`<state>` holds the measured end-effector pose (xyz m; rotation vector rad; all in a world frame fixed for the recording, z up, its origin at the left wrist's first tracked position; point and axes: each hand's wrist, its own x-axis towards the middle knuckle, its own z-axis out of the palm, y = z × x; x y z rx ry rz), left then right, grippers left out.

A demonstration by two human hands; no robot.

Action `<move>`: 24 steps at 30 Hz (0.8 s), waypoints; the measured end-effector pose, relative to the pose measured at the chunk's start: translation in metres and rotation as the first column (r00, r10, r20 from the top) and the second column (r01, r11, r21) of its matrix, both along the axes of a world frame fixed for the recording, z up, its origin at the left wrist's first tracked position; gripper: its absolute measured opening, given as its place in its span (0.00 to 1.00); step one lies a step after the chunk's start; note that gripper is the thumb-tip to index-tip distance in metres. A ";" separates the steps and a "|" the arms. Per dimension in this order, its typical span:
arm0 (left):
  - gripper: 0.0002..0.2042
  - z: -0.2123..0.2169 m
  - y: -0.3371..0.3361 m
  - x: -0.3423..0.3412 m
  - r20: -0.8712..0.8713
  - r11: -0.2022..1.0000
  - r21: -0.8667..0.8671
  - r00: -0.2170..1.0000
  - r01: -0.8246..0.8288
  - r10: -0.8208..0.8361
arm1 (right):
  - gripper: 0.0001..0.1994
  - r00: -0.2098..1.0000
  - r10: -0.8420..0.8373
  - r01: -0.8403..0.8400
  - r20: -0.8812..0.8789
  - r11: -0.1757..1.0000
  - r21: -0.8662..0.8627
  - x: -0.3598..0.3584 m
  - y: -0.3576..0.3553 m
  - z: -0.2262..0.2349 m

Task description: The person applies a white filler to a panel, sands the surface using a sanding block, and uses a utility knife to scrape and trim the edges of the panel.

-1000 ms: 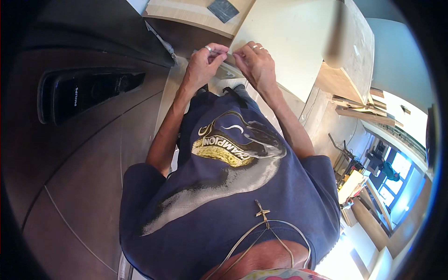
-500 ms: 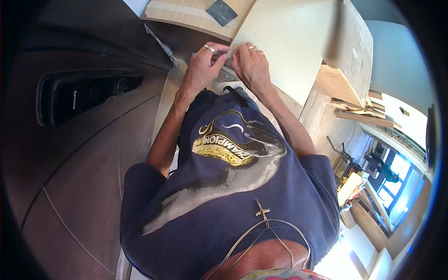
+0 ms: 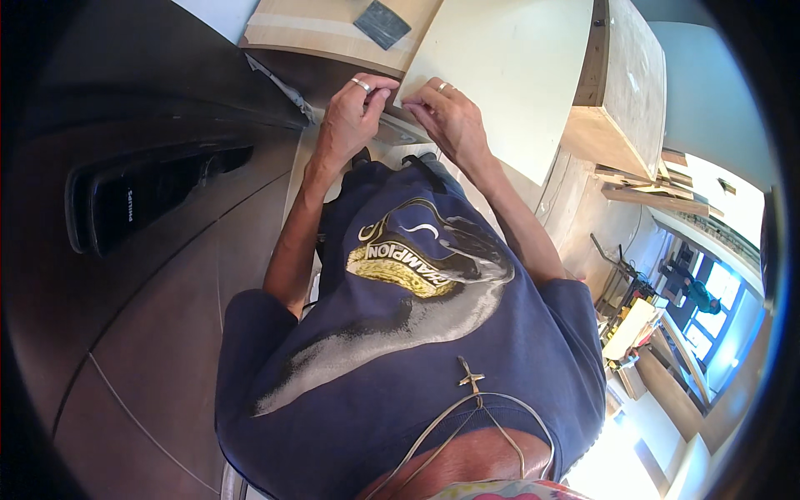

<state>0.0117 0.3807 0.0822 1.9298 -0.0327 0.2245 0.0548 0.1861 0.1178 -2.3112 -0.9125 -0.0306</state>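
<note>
My left hand [image 3: 352,121], a ring on one finger, is closed with thumb and forefinger brought together beside the near left corner of a cream panel [image 3: 508,83]. Any small thing in that pinch is too small to make out. Across a narrow gap, my right hand [image 3: 454,123] is at the same corner, its fingers bent and pinched near the panel's edge. What it holds, if anything, is hidden. Behind both hands lies a light wood board [image 3: 308,29] with a dark grey square piece [image 3: 382,23] on top.
A dark door-like panel [image 3: 167,333] with a black lock unit [image 3: 158,192] stands close on my left. To the right are a wooden box-like piece [image 3: 625,100] and stacked wood strips [image 3: 654,196]. Far right, a person in green [image 3: 702,296] is near a window.
My hands have come slightly farther apart, the left shifting a little left. A pale bit seen between the fingers before no longer shows. The view has turned slightly.
</note>
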 end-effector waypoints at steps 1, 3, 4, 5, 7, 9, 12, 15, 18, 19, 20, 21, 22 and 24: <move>0.08 0.002 -0.001 0.000 -0.006 1.000 -0.006 1.000 0.007 -0.007 | 0.05 0.999 0.002 -0.002 0.040 1.000 -0.008 0.000 0.001 -0.002; 0.08 0.005 0.000 -0.002 -0.008 1.000 0.004 1.000 0.019 -0.019 | 0.06 0.991 -0.008 0.017 0.135 0.998 -0.062 -0.003 0.007 -0.005; 0.08 0.006 0.000 -0.002 -0.004 1.000 0.021 1.000 0.023 -0.023 | 0.06 0.982 -0.018 0.039 0.190 0.993 -0.108 -0.006 0.011 -0.007; 0.08 0.007 0.001 -0.003 0.000 0.999 0.038 1.000 0.027 -0.027 | 0.07 0.969 -0.024 0.063 0.245 0.986 -0.152 -0.007 0.014 -0.009; 0.08 0.004 0.002 -0.004 -0.029 0.999 0.034 0.999 0.029 -0.028 | 0.08 0.965 0.001 0.049 0.261 0.982 -0.185 -0.007 0.016 -0.009; 0.08 0.005 0.003 -0.006 -0.030 0.999 0.033 0.999 0.036 -0.035 | 0.08 0.962 0.013 0.043 0.273 0.979 -0.199 -0.006 0.016 -0.011; 0.08 0.008 0.004 -0.010 0.002 0.998 0.028 0.999 0.054 -0.054 | 0.08 0.954 0.002 0.057 0.301 0.980 -0.188 -0.005 0.014 -0.020; 0.08 0.007 0.003 -0.014 0.029 0.997 0.035 0.997 0.065 -0.066 | 0.08 0.965 -0.072 0.113 0.253 0.982 -0.149 -0.004 0.014 -0.021; 0.08 0.008 -0.001 -0.016 0.065 0.994 0.089 0.995 0.066 -0.072 | 0.08 0.983 -0.182 0.183 0.016 0.980 -0.081 -0.001 0.008 -0.011; 0.08 0.013 -0.004 -0.017 0.061 0.992 0.110 0.995 0.065 -0.072 | 0.07 0.981 -0.189 0.187 -0.041 0.981 -0.054 0.001 0.004 -0.006; 0.08 0.016 -0.005 -0.018 0.057 0.989 0.130 0.996 0.066 -0.074 | 0.06 0.976 -0.195 0.193 -0.098 0.981 -0.028 0.002 0.001 -0.003; 0.08 0.014 -0.005 -0.017 0.076 0.991 0.126 0.995 0.056 -0.066 | 0.05 0.984 -0.142 0.142 -0.106 0.990 -0.012 0.002 -0.003 0.000; 0.07 0.010 -0.005 -0.016 0.095 0.992 0.121 0.994 0.048 -0.059 | 0.05 0.990 -0.090 0.091 -0.112 0.996 0.005 0.001 -0.007 0.003; 0.07 0.008 -0.003 -0.014 0.073 0.997 0.079 0.997 0.011 -0.017 | 0.05 0.994 -0.005 0.009 -0.111 0.999 0.034 -0.003 -0.010 0.006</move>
